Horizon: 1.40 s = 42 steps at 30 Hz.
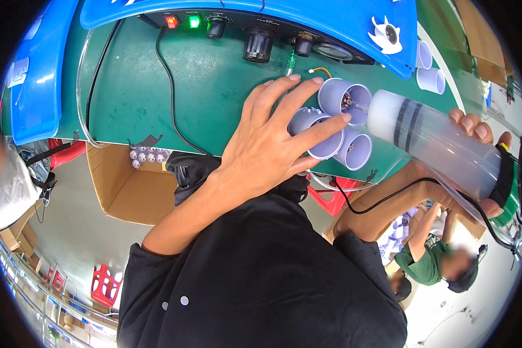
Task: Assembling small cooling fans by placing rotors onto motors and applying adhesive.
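Note:
My left hand [272,130] is spread over several pale purple cups at the bench's near edge, its fingers apart and stretched out. Its fingertips touch or overlap the rim of the upper cup [332,95], and the hand partly covers another cup [307,124]. A smaller purple cup [356,149] sits just below them. With its fingers wrapped around the back end, my right hand [472,124] grips a large translucent dispensing syringe [441,142] with dark bands. The syringe lies tilted, its nozzle reaching into the upper cup, beside a small copper-coloured part [347,100].
A black control box [232,29] with lit switches and knobs stands at the back beneath a blue tray [330,26]. Two more cups [429,80] stand at far right. Below the bench is a cardboard box [130,197] of parts. A co-worker [429,261] sits at lower right.

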Available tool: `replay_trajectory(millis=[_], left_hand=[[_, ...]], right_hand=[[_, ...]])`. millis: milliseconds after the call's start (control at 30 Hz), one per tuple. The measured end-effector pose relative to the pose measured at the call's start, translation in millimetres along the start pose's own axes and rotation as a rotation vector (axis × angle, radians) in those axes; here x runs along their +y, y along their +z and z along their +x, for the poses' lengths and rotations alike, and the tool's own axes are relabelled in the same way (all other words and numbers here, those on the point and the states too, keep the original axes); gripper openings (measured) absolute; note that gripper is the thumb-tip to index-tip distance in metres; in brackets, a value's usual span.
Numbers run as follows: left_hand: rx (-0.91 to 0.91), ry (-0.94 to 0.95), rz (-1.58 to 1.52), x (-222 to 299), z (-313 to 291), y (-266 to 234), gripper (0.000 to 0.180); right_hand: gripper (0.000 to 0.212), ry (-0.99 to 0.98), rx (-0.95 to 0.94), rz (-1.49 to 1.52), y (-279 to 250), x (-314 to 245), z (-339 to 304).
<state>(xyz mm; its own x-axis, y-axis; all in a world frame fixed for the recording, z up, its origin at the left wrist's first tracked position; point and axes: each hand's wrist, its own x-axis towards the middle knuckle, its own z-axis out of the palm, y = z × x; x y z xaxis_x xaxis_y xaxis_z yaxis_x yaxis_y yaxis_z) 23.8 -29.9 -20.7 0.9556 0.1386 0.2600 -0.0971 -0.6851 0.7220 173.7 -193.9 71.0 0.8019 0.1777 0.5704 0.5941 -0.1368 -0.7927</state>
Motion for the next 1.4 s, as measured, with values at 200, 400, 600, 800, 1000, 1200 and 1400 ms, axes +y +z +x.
replay_trajectory(millis=[200, 400, 600, 800, 1000, 1200, 1400], left_hand=[[-0.007, 0.001, -0.005, -0.4, 0.5, 0.5, 0.081], [-0.002, -0.006, 0.008, -1.7, -1.5, -0.7, 0.081], [-0.003, 0.003, 0.003, -1.1, -0.8, 0.2, 0.076], [0.013, 0.004, -0.022, 4.7, 2.4, -3.1, 0.074], [0.037, 0.069, 0.004, 24.1, 6.7, 4.2, 0.067], [0.02, 0.129, 0.029, 25.2, 15.2, 15.0, 0.058], [0.025, 0.118, 0.044, 22.8, 14.8, 13.7, 0.054]], right_hand=[[0.114, 0.147, -0.408, 1.096, -17.8, 19.8, 4.4], [0.106, 0.013, 0.362, 0.162, 15.6, 3.4, -2.7], [0.105, 0.097, -0.216, 0.947, -27.5, 21.9, 1.6], [0.097, 0.105, -0.019, 0.942, -56.5, 1.2, -1.6], [0.102, 0.094, -0.069, 0.889, -74.8, -9.0, -35.7], [0.127, -0.012, -0.326, 0.917, -76.7, 11.5, -36.9], [0.117, 0.031, -0.312, 0.953, -68.2, 18.3, -38.3]])
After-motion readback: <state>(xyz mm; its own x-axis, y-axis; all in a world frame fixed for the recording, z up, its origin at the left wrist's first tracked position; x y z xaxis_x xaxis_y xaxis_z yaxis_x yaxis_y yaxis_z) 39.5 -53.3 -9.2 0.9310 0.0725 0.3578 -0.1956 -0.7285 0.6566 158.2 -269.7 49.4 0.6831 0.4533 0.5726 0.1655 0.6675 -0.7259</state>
